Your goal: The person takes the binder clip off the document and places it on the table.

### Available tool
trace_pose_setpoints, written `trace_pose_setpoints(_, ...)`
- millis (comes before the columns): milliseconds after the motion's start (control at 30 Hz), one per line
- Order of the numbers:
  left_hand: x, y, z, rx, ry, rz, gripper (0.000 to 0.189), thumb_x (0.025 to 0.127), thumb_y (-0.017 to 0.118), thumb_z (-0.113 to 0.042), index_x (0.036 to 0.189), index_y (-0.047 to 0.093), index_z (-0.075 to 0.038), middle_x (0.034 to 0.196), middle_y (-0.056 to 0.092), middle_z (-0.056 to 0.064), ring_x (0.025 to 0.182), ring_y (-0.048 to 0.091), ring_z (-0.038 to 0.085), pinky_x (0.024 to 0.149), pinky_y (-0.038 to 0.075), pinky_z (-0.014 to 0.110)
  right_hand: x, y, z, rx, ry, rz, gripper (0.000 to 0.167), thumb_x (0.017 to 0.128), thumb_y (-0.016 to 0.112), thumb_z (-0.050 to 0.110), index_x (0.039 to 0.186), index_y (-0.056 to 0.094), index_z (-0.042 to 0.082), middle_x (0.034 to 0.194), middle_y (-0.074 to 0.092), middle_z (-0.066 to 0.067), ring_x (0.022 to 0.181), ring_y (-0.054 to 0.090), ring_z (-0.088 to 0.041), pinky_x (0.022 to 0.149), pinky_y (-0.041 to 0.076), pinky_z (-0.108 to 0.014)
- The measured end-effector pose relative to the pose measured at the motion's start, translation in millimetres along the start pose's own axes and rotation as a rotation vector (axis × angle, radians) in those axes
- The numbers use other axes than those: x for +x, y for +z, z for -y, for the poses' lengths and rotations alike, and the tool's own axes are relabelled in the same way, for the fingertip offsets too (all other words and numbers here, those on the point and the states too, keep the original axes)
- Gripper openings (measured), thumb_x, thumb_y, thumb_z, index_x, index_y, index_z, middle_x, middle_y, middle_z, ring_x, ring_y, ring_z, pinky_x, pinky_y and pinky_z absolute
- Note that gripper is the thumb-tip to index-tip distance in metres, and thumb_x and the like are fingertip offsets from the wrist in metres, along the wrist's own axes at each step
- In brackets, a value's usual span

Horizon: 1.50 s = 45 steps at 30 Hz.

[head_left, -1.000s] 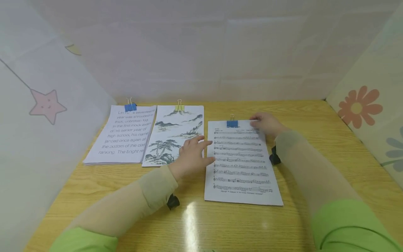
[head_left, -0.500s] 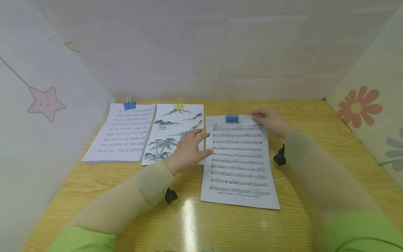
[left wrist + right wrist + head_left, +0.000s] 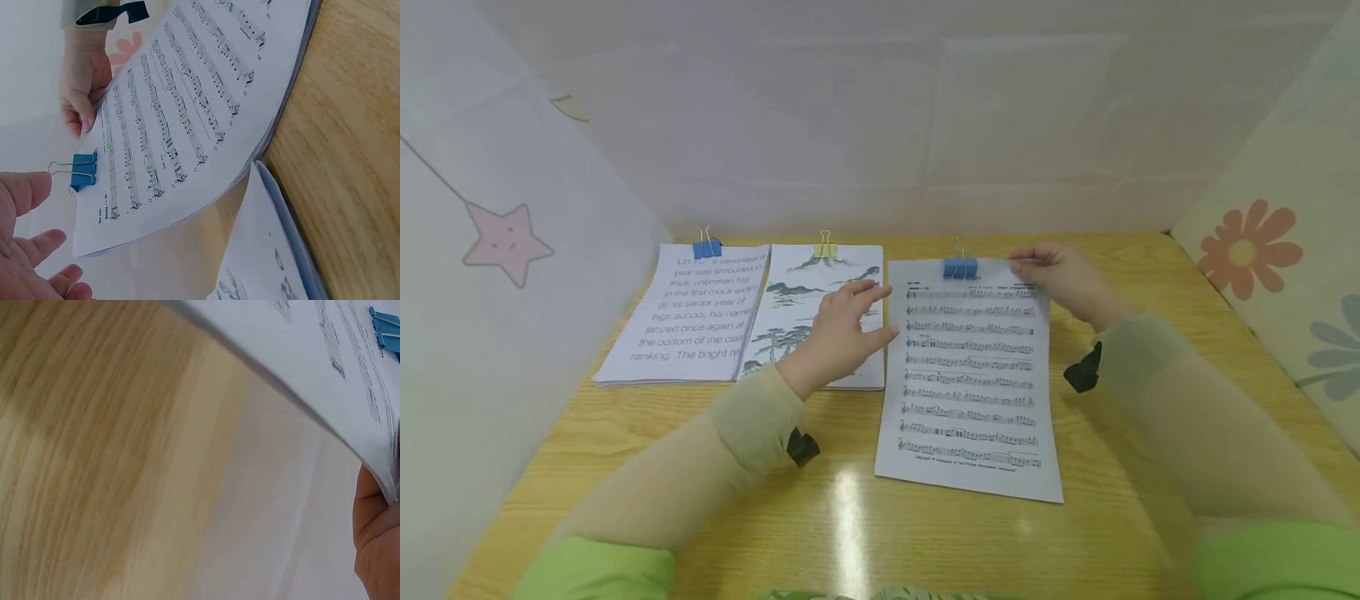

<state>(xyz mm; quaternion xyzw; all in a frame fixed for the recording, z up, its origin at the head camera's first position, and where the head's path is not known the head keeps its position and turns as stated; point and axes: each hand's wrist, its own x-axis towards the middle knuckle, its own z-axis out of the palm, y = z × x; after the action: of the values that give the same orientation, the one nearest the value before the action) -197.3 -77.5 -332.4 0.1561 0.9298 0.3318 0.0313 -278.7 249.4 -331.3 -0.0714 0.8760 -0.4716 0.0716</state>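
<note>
- Two stacks, text pages and painting pages, lie clipped, presumably to stay neat.
- The left hand, loosely spread, holding nothing, hides part of the latter.
- Beside it, music pages tilt, the right hand pinching their far right corner, seemingly for support; we can't tell whether they touch the table.

The left hand holds its fingers apart while the right hand pinches.

Head: farthest, above the near side of the sheet music, facing forward and down. Left wrist — close, left of it, facing across it. Right wrist — close by its right edge, facing its far end. All share its blue clip.
</note>
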Motion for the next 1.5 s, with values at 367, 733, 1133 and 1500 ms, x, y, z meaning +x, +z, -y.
trace_pose_setpoints(367, 19.7, -23.5, -22.4, 0.078, 0.132, -0.103, 0.063, 0.094, 0.061, -0.038, 0.148, 0.037, -0.017, 0.154, 0.029, 0.006, 0.140, 0.019, 0.033, 0.110, 0.018, 0.054, -15.9, 3, 28, -0.012, -0.065, -0.014, 0.040, 0.094, 0.063, 0.035, 0.122, 0.063, 0.007, 0.106, 0.069, -0.008, 0.089, 0.066, -0.016, 0.086, 0.043, -0.034)
trace_pose_setpoints(733, 45.3, -29.7, -45.4, 0.199, 0.082, -0.069, 0.070, 0.094, 0.055, -0.052, 0.151, 0.031, -0.021, 0.146, 0.044, -0.005, 0.139, 0.027, 0.023, 0.109, 0.013, 0.050, -20.4, 17, 47, 0.012, -0.094, 0.007, 0.032, 0.095, 0.063, 0.027, 0.120, 0.064, 0.007, 0.103, 0.070, -0.008, 0.084, 0.068, -0.018, 0.077, 0.050, -0.028)
trace_pose_setpoints(1133, 53.9, -34.6, -52.1, -0.064, 0.059, 0.137, 0.069, 0.094, 0.058, -0.047, 0.152, 0.030, -0.024, 0.128, 0.057, -0.010, 0.115, 0.053, 0.010, 0.101, 0.036, 0.038, -26.5, 30, 57, 0.012, -0.115, -0.003, 0.029, 0.095, 0.063, 0.026, 0.118, 0.066, 0.009, 0.104, 0.069, -0.010, 0.084, 0.066, -0.018, 0.074, 0.052, -0.029)
trace_pose_setpoints(1500, 52.0, -35.0, -50.7, -0.183, 0.054, 0.132, 0.060, 0.094, 0.059, -0.044, 0.146, 0.041, -0.020, 0.124, 0.057, -0.006, 0.107, 0.055, 0.009, 0.096, 0.042, 0.035, -28.6, 30, 58, -0.005, -0.128, -0.007, 0.026, 0.095, 0.063, 0.025, 0.116, 0.067, 0.010, 0.104, 0.069, -0.009, 0.084, 0.067, -0.018, 0.074, 0.051, -0.029)
